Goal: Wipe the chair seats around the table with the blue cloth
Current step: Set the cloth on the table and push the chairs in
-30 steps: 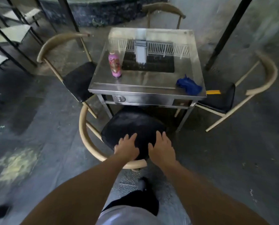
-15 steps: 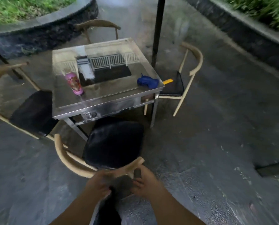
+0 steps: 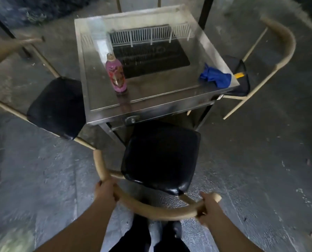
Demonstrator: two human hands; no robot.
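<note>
Both hands grip the near chair's curved backrest: left hand at its left bend, right hand near its right end. Blue cloth lies untouched on counter, well ahead & right of hands. Wiping prob. not begun; all seats left.

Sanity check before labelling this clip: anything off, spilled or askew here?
No spill or damage shows. One oddity: the blue cloth lies crumpled at the table's right corner, unused, while both hands grip the near chair's backrest. A yellow object lies on the right chair seat.
</note>
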